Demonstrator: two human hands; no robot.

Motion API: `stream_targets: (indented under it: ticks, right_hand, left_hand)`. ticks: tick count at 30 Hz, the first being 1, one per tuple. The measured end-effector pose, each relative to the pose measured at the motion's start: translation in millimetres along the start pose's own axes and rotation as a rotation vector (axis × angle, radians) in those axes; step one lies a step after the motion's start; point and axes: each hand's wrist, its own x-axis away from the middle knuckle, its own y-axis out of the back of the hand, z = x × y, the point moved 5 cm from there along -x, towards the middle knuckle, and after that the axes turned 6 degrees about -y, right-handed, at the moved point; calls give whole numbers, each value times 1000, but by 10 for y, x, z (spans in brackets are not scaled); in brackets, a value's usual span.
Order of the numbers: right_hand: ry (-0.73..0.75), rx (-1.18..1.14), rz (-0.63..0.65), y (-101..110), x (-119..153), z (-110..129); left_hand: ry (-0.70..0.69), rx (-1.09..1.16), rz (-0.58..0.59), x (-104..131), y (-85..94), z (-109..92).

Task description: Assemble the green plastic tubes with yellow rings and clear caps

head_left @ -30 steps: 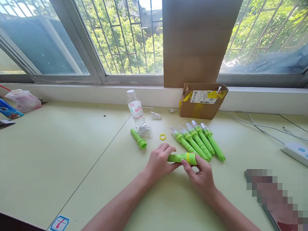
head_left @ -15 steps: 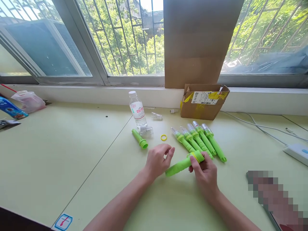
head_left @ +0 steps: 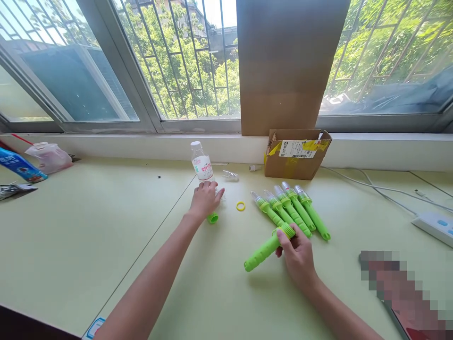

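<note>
My right hand grips a green plastic tube handle near its threaded end, where a yellow ring sits. The tube's far end points left above the table. My left hand is stretched out to the clear ribbed plastic cap, mostly covering it, thumb apart from the fingers. Whether it touches the cap is hidden. Another green tube lies under that hand with only its threaded mouth showing. A loose yellow ring lies between my hands. Several green tubes with clear caps lie in a row beyond my right hand.
A water bottle stands just behind my left hand. Near it lie a clear plastic piece and a small white part. A cardboard box stands at the back. On the right are a power strip, cables and a blurred-out device.
My left hand has left the held tube's end and moved forward and left to the clear cap. My right hand keeps the tube, its free end now slightly lower.
</note>
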Motion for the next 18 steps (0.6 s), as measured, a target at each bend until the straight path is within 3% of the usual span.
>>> stream_targets:
  ticks: [7,18]
  right_hand:
    - [-46,-22,9,-14,2,-29]
    - [-52,-49,2,-24,6,-5]
  left_hand:
    - [19,-11,83,-60,-241,-54]
    - [71,80,145,-87,-328,-44]
